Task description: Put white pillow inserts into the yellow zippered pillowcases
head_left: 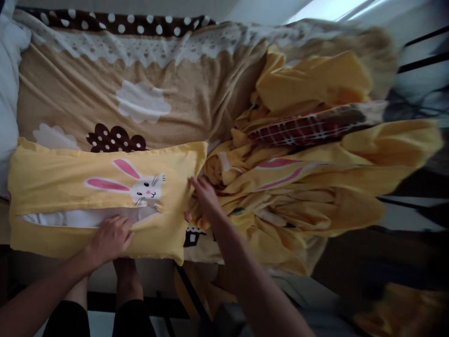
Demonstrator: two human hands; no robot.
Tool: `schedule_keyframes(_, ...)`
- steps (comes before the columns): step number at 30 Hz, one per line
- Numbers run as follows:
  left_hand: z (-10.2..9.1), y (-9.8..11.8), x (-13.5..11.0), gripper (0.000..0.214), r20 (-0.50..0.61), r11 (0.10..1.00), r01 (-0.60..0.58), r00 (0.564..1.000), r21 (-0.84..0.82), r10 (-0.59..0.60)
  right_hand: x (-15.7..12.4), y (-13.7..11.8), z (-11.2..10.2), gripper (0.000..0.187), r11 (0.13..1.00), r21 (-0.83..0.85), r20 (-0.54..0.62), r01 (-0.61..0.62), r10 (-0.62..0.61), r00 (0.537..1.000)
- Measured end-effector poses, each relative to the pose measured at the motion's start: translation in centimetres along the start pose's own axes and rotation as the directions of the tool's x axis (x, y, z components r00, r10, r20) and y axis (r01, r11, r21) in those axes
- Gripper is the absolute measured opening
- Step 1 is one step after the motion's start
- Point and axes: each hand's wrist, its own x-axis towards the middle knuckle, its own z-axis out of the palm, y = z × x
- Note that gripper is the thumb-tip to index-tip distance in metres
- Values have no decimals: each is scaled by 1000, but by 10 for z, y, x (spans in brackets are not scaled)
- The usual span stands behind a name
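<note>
The single view looked forward and steeply down from the person's head, close over the left hand [111, 237] and right hand [206, 193], with legs [129, 280] at the lower edge and the bed [80, 96] across the frame.

Pillowcase [73, 196]: yellow ground, printed rabbit [145, 191] with white face, pink nose, black eyes and whiskers, pink ears edged white. Pillow [82, 218] inside: white. Blanket [196, 98]: tan, white cloud shapes, a dark-brown cloud with white dots; border [136, 25] dark brown, white polka dots. Heaped cloth [354, 180]: deeper yellow, pink shapes edged white. Plaid strip [294, 128]: dark red, pale lines. Shorts [133, 318]: black.
</note>
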Motion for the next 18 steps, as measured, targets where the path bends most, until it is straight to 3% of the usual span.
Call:
schedule_keyframes(3,-14,9,-6,27,124,986,166,978,37,-169,-52,37,1,56,997,-35,53,-71,73,996)
schedule_keyframes(6,-29,19,-29,32,139,999,33,990,-5,-32,-78,50,12,54,999,-29,-58,22,-24,998)
schedule_keyframes(8,-37,28,-46,39,116,998,-47,992,-30,50,-80,40,19,51,995,-49,-132,92,-98,986)
schedule_keyframes(10,-39,35,-53,43,63,999,-34,997,-14,35,-75,18,23,47,975,-124,-188,186,-207,960)
schedule_keyframes(13,-35,40,-46,43,-31,999,52,998,5,-52,-75,-20,24,36,840,-391,-249,376,-489,836)
schedule_keyframes(14,-32,40,-40,41,-38,998,55,998,-4,-55,-80,-30,24,31,744,-495,-193,449,-597,778)
schedule_keyframes(16,-30,37,-30,33,-12,1000,3,1000,-23,-4,-101,-41,26,31,471,-601,135,646,-737,662)
schedule_keyframes(18,-34,32,-21,25,54,995,-92,994,-28,93,-129,-40,27,33,223,-486,583,845,-638,503)
